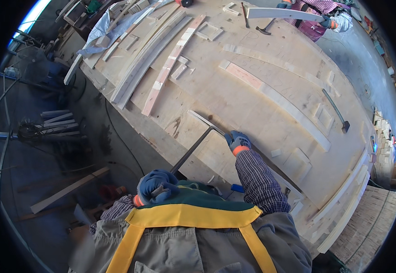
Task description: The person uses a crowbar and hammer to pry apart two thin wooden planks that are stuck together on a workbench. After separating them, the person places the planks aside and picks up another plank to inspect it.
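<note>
Gripping a long dark metal bar (pixel 193 150), left hand (pixel 157 185) closed on its near end, right hand (pixel 238 142) clamped near the bend; looked stiff, heavy, best held two-handed.

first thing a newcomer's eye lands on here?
Probably the long dark metal bar running diagonally at centre, left hand in a blue glove closed on its near end, right hand by its far end on the big plywood table. Next, the curved wooden strips fanned across the table's far left, and another person's gloved hand holding a pale board at the top edge.
</note>
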### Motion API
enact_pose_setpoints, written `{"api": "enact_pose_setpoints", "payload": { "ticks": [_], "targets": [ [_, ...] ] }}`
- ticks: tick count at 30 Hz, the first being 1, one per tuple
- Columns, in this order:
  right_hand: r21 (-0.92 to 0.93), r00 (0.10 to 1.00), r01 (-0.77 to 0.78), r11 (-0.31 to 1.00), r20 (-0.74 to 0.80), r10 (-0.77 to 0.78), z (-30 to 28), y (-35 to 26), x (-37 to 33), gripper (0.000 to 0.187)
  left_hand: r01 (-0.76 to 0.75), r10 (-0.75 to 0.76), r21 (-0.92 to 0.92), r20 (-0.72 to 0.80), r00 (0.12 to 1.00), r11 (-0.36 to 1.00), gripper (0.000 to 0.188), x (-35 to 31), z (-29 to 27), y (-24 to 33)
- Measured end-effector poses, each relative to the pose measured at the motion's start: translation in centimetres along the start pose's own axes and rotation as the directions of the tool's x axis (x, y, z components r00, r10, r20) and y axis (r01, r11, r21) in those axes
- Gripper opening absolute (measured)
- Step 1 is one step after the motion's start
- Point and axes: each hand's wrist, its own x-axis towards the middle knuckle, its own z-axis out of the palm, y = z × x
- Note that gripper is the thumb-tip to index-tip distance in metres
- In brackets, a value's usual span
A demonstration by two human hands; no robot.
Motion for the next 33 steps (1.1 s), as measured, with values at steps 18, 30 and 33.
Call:
{"api": "enact_pose_setpoints", "payload": {
  "ticks": [18,30,33],
  "targets": [
    [-0.127,0.994,-0.071,0.989,0.068,0.080,1.6,-0.8,1.1,0.043,-0.152,0.156,0.116,-0.021,0.988,0.982,0.026,-4.7,-1.2,-1.9],
    [-0.054,0.904,-0.068,0.996,-0.427,0.039,3.4,1.0,-8.9,0.051,0.121,-0.118,0.056,-0.050,0.992,0.991,0.019,-0.6,-1.2,0.6],
    [-0.038,0.923,-0.122,0.992,-0.373,0.099,4.2,1.6,-12.7,0.052,0.188,-0.182,0.038,-0.117,0.976,0.982,0.017,0.5,-0.8,1.3]
  ]
}}
